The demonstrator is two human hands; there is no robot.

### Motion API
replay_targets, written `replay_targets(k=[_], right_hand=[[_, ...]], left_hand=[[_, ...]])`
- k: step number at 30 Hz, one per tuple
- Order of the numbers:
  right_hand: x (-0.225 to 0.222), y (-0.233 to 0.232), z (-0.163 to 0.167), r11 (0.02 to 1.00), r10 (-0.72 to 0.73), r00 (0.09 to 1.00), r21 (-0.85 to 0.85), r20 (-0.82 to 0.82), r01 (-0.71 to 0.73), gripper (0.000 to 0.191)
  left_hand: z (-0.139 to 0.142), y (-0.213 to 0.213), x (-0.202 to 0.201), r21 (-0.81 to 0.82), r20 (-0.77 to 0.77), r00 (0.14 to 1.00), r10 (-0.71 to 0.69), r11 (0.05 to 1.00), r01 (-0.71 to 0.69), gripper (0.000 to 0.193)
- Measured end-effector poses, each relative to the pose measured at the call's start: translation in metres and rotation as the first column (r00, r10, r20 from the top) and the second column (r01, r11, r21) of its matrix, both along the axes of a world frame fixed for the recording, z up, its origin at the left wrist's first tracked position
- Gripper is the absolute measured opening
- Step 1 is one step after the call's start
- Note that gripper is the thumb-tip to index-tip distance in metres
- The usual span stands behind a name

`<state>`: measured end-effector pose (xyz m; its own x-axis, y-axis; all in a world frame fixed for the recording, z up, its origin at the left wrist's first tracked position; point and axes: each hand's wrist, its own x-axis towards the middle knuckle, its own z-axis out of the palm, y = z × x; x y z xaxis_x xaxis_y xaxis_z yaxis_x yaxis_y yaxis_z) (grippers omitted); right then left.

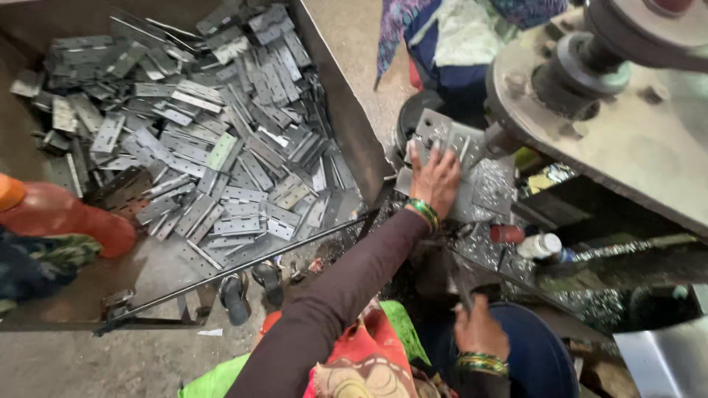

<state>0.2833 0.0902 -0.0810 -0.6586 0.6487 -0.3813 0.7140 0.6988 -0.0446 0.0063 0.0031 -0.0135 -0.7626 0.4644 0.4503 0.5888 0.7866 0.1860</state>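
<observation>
Right now the person's left hand [435, 177] is reaching out across the machine bed [494, 195], fingers spread and pressing flat on a small stack of grey hinge plates [442, 136] lying at the bed's near edge, just under the big round flywheel housing [627, 110]. It is resting on the plates rather than clamping them. The right hand [478, 333] is sitting low and close to the body, and it seems to be curling around a dark lever or handle [463, 289], though the view there is too dim to say whether it is gripping tight. The two hands are working well apart.

By my reading, the step in hand is feeding: the plates are being steadied or gathered at the machine. The next move is calling for one plate to be separated cleanly from the stack, with fingers staying out from beneath the tooling.

To the left, a large open metal bin [346, 125] is holding a loose heap of perforated hinge plates [214, 140], piling thickest toward its far corner and thinning toward the near edge, where bare floor of the bin is showing. An orange plastic bottle [63, 217] is lying at the bin's left edge. A thin dark rod [243, 267] is running along the bin's near edge
</observation>
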Motion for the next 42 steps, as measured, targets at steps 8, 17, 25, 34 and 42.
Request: replay_targets(k=[8,17,25,34,42], right_hand=[[-0.004,-0.026,0.018,0.998,-0.032,0.998,0.049,-0.060,0.035,0.041],[-0.003,0.001,0.014,1.000,0.021,0.995,0.001,-0.101,-0.021,0.036],[0.006,-0.031,-0.044,0.998,-0.063,0.986,-0.028,-0.156,0.059,0.043],[0.017,0.005,-0.111,0.978,-0.157,0.985,-0.151,-0.067,0.145,0.051],[0.019,0.035,-0.087,1.000,0.007,0.966,0.022,-0.258,-0.001,0.056]], left_hand=[[0.006,0.004,0.002,-0.026,0.028,1.000,0.007,1.000,-0.007,0.044],[0.017,0.010,-0.005,-0.067,0.069,0.997,0.014,0.998,-0.010,0.036],[0.006,0.013,-0.010,-0.011,0.084,0.996,-0.001,1.000,0.002,0.029],[-0.009,-0.007,0.026,0.098,-0.030,0.998,-0.046,0.994,0.049,0.027],[-0.005,-0.002,-0.001,0.288,-0.005,0.995,-0.103,0.953,0.100,0.041]])
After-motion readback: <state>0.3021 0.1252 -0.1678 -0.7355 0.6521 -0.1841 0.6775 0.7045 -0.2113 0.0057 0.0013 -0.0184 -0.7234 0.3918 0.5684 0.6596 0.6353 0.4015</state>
